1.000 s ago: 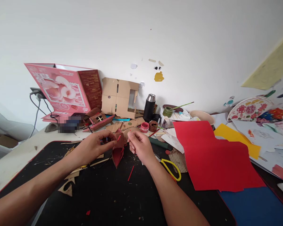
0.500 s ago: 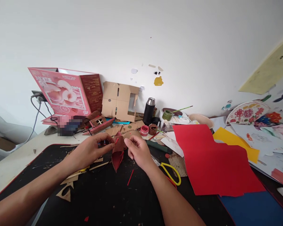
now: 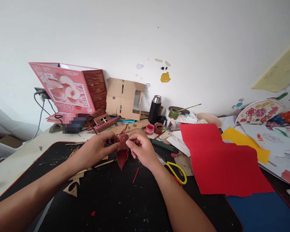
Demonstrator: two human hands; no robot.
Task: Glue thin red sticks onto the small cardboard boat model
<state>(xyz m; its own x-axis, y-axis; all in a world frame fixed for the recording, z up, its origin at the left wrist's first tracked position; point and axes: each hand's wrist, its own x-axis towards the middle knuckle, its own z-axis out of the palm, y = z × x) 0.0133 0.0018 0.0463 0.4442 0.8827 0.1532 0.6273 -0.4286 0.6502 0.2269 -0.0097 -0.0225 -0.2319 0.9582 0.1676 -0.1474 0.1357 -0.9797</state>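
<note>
Soft, diffuse light left the white wall [image 3: 99,35] pale grey and the black mat [image 3: 116,206] dark. A faint shadow fell beside the vacuum flask [image 3: 155,111], whose steel cap [image 3: 157,99] glinted. Fine detail on the left hand [image 3: 98,149] and right hand [image 3: 143,149] looked soft; wide-angle stretching elongated both forearms [image 3: 42,185]. Pixelation hid one patch [image 3: 73,124].

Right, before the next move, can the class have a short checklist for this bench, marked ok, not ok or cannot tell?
1. Boat within reach of both hands: ok, between them.
2. Red strip by the fingertips of the left hand firmly gripped: cannot tell.
3. Right hand free: cannot tell, fingers curled.
4. Loose red stick in sight: ok, on the mat.
5. Scissors well away from the right wrist: not ok, close beside it.
</note>
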